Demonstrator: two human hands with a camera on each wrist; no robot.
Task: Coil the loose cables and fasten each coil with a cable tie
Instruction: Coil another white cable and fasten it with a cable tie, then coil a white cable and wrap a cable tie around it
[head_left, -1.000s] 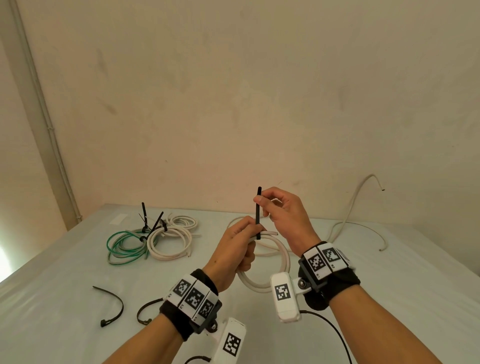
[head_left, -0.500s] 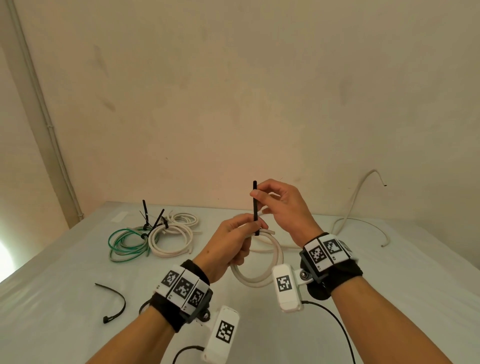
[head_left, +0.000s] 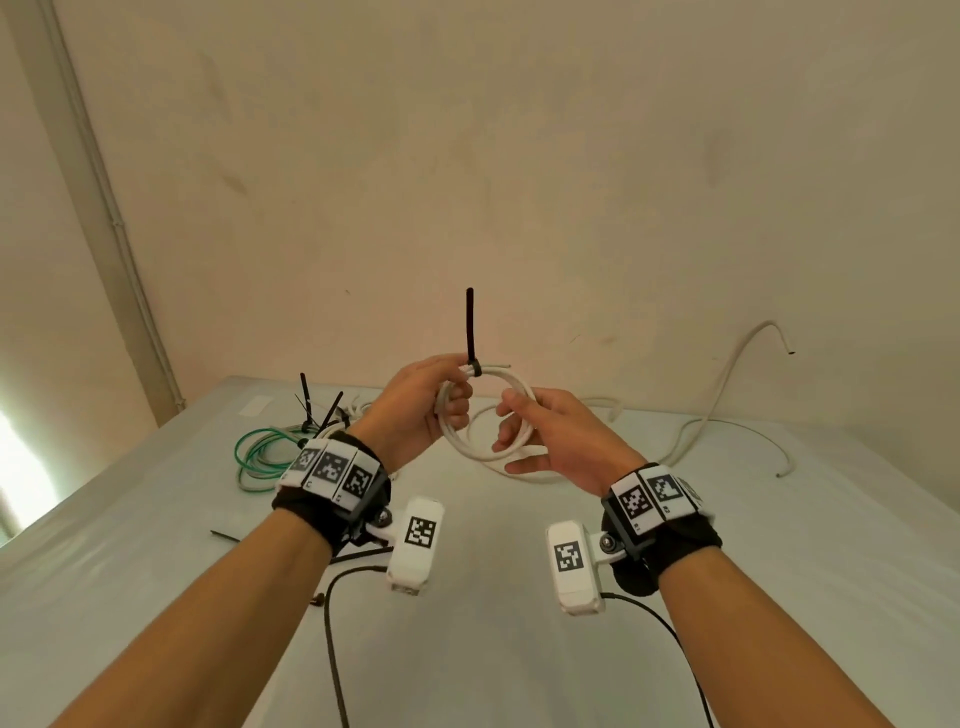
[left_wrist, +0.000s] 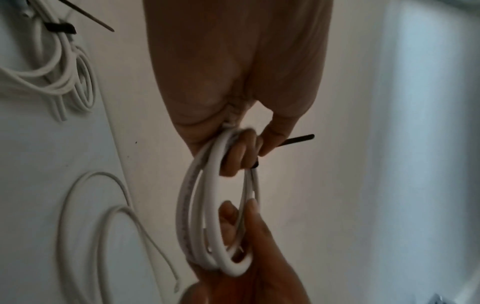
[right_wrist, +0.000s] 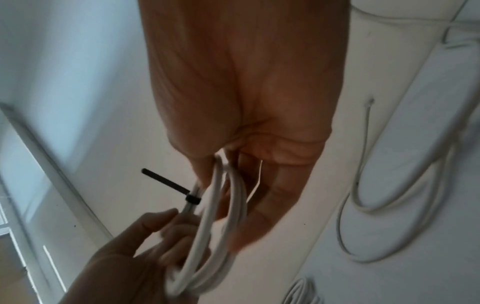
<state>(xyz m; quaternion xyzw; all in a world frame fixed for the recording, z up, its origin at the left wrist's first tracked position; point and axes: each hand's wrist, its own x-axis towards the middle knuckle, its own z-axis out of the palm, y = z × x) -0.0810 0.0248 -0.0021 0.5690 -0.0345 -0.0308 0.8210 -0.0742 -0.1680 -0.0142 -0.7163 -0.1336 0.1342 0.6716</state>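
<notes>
A white cable coil (head_left: 458, 442) hangs in the air above the table between both hands. A black cable tie (head_left: 470, 327) is cinched around its top, tail pointing straight up. My left hand (head_left: 460, 395) grips the coil's upper left, just beside the tie head; its curled fingers (left_wrist: 241, 152) wrap the strands. My right hand (head_left: 511, 423) holds the coil's right side between thumb and fingers. The left wrist view shows the coil (left_wrist: 187, 205), the tie tail (left_wrist: 298, 138) and the right hand (left_wrist: 239, 218). In the right wrist view the tie (right_wrist: 163, 181) sits on the coil (right_wrist: 207, 236).
Tied coils lie at the back left of the white table (head_left: 779, 571): a green one (head_left: 254, 452) and white ones with upright black ties (head_left: 332, 410). A loose white cable (head_left: 727, 405) trails at the back right against the wall. A spare black tie (head_left: 223, 535) lies near my left forearm.
My right hand has let go of the tie tail and dropped to the coil's right side. The tie is now drawn tight on the coil, which has been lifted with my left hand.
</notes>
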